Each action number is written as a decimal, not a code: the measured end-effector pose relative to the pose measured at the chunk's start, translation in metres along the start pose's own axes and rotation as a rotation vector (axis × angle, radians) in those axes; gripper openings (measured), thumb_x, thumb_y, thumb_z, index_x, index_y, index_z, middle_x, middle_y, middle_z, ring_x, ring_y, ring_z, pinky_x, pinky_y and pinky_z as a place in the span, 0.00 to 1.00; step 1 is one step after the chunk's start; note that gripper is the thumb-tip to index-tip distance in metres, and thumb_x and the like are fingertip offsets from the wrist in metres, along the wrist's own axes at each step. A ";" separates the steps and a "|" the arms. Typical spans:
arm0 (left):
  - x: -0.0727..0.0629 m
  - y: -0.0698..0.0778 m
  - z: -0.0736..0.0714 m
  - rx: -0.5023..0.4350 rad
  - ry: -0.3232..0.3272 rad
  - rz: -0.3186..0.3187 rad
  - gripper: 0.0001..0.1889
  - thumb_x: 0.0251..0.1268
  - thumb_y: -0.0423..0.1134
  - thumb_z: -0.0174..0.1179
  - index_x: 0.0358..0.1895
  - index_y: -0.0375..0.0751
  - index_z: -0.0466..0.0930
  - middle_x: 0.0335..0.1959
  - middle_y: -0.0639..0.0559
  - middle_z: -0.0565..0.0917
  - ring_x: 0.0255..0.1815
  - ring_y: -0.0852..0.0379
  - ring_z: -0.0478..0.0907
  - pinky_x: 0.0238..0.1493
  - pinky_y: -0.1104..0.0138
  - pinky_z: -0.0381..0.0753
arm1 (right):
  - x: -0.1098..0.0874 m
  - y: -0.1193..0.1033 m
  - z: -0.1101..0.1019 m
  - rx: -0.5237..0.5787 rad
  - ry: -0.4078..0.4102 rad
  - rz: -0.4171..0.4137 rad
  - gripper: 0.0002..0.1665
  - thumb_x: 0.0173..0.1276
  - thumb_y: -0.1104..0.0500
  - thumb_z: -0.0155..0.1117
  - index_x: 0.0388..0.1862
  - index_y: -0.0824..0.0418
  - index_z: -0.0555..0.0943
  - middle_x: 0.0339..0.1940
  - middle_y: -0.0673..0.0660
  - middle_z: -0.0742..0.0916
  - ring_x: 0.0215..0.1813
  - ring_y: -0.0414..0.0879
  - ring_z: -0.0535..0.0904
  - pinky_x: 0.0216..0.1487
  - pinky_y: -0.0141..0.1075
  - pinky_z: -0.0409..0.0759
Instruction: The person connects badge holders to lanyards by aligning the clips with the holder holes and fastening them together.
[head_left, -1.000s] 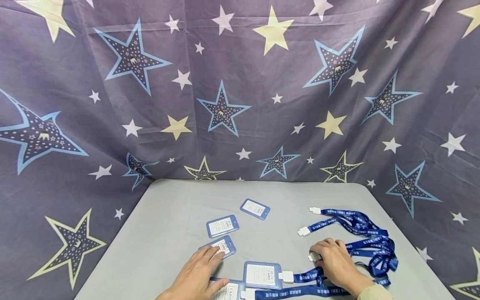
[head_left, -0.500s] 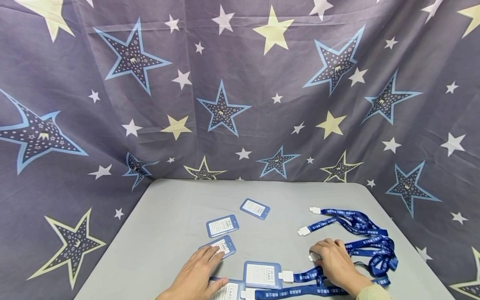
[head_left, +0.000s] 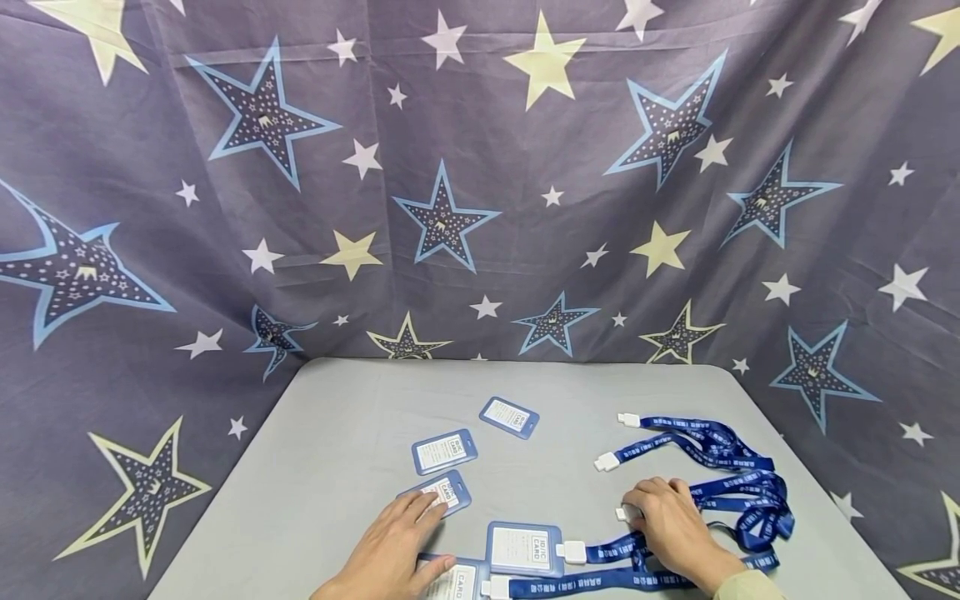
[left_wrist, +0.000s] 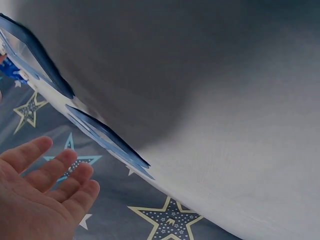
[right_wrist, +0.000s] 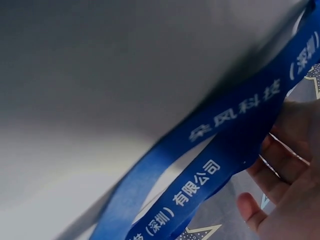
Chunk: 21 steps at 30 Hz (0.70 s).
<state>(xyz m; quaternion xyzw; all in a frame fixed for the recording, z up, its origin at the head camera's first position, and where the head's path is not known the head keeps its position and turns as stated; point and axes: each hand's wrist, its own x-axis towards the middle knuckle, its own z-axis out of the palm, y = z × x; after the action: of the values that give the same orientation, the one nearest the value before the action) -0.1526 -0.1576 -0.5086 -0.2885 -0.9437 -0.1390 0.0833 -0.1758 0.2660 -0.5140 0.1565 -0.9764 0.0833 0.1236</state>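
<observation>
My left hand [head_left: 393, 546] rests palm down with fingers spread, its fingertips over a blue-framed ID card holder [head_left: 456, 493]. Its thumb lies over another card holder [head_left: 468, 575] at the near edge; the left wrist view shows relaxed fingers [left_wrist: 62, 187]. My right hand [head_left: 675, 525] lies on the blue lanyards, fingers loosely bent and covering part of a white clip [head_left: 624, 514]. In the right wrist view a printed lanyard strap [right_wrist: 235, 112] passes before the fingers. Between the hands lies a card holder [head_left: 523, 550] with a white lanyard clip [head_left: 574, 552] at its edge.
Farther back on the grey table [head_left: 360, 400] lie two loose card holders, one near the middle [head_left: 510, 417] and one left of it [head_left: 444, 451]. More blue lanyards [head_left: 720, 446] with white clips are bunched at the right. A star-patterned curtain [head_left: 480, 292] hangs behind.
</observation>
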 end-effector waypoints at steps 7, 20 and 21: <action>0.000 0.000 -0.001 -0.005 -0.015 -0.018 0.36 0.67 0.63 0.63 0.68 0.40 0.77 0.69 0.40 0.76 0.71 0.37 0.70 0.71 0.42 0.69 | 0.000 -0.004 -0.003 0.016 0.014 -0.016 0.14 0.55 0.65 0.80 0.40 0.55 0.88 0.37 0.45 0.86 0.44 0.44 0.79 0.51 0.48 0.71; 0.000 0.000 -0.001 -0.009 -0.032 -0.038 0.36 0.67 0.63 0.63 0.68 0.40 0.77 0.70 0.40 0.75 0.72 0.36 0.69 0.72 0.42 0.68 | 0.003 -0.018 -0.009 0.077 0.051 -0.011 0.14 0.58 0.63 0.80 0.43 0.57 0.88 0.38 0.46 0.86 0.42 0.42 0.83 0.51 0.44 0.71; 0.000 0.000 -0.001 -0.008 -0.031 -0.038 0.35 0.67 0.63 0.63 0.68 0.40 0.77 0.70 0.40 0.75 0.72 0.37 0.69 0.72 0.42 0.68 | 0.003 -0.019 -0.009 0.078 0.056 -0.014 0.14 0.58 0.63 0.80 0.43 0.57 0.88 0.38 0.46 0.86 0.42 0.42 0.83 0.51 0.44 0.71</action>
<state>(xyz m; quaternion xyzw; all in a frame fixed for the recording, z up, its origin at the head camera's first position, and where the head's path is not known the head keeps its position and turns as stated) -0.1529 -0.1578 -0.5075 -0.2731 -0.9495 -0.1399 0.0647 -0.1703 0.2496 -0.5020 0.1656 -0.9674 0.1250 0.1454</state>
